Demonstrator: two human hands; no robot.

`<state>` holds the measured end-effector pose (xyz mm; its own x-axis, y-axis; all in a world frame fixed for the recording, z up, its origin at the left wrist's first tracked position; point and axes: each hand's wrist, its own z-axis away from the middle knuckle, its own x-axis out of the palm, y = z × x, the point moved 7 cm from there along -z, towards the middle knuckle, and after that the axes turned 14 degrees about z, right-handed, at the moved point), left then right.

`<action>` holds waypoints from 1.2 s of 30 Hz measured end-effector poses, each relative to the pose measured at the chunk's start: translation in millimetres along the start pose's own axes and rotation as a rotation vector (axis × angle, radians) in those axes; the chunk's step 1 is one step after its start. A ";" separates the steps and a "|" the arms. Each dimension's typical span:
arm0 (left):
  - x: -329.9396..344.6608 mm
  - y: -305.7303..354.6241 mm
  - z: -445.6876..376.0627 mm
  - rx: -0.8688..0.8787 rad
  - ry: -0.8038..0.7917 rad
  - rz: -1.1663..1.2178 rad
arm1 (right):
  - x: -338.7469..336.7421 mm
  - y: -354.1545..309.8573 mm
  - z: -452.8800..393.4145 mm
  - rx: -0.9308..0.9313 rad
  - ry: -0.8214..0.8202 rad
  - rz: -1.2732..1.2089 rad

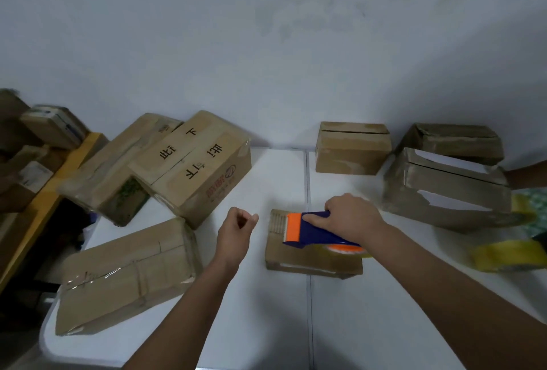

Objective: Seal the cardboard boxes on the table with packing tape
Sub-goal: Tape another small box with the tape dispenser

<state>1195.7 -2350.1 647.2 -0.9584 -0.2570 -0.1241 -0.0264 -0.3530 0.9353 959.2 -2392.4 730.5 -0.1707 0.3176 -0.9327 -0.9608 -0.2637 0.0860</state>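
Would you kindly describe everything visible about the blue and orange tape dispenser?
The blue and orange plastic tape dispenser has a blue body, an orange front guard and an orange hub holding a yellowish tape roll. It lies on top of the small flat cardboard box near the table's middle, orange end pointing left. The right hand grips it from above, index finger along the blue body.

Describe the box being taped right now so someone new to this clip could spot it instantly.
Start at the seam down the middle of the white table. The small flat box lies across it, nearest the person, under the blue-and-orange tape dispenser that the right hand grips. Unlike its bulkier neighbours, it is the lowest and has a tool on it.
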 end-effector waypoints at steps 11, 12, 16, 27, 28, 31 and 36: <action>-4.0 -28.0 -7.7 -0.013 0.007 0.114 | -0.7 -17.6 -5.7 0.058 -0.035 0.123; -5.0 -29.4 -8.8 -0.013 0.002 0.119 | -0.7 -18.1 -6.0 0.061 -0.037 0.128; -0.4 -44.0 -9.2 -0.073 -0.012 0.120 | -0.4 -22.7 -6.6 0.058 -0.044 0.145; 37.6 -79.0 -5.2 -0.301 -0.141 0.076 | 0.3 -33.2 -7.6 0.092 -0.060 0.206; 36.1 -85.2 -5.2 -0.307 -0.139 0.005 | -0.4 -33.6 -7.3 0.095 -0.061 0.214; 31.5 -106.3 -1.6 -0.352 -0.172 -0.182 | -1.1 -33.7 -7.5 0.103 -0.074 0.223; 14.1 -53.6 -8.1 -0.166 -0.195 -0.158 | -2.0 -34.4 -10.5 0.103 -0.088 0.211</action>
<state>1186.0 -2342.1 592.6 -0.9831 -0.0155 -0.1826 -0.1479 -0.5215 0.8404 994.9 -2393.5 725.8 -0.3838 0.3449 -0.8566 -0.9183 -0.2397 0.3149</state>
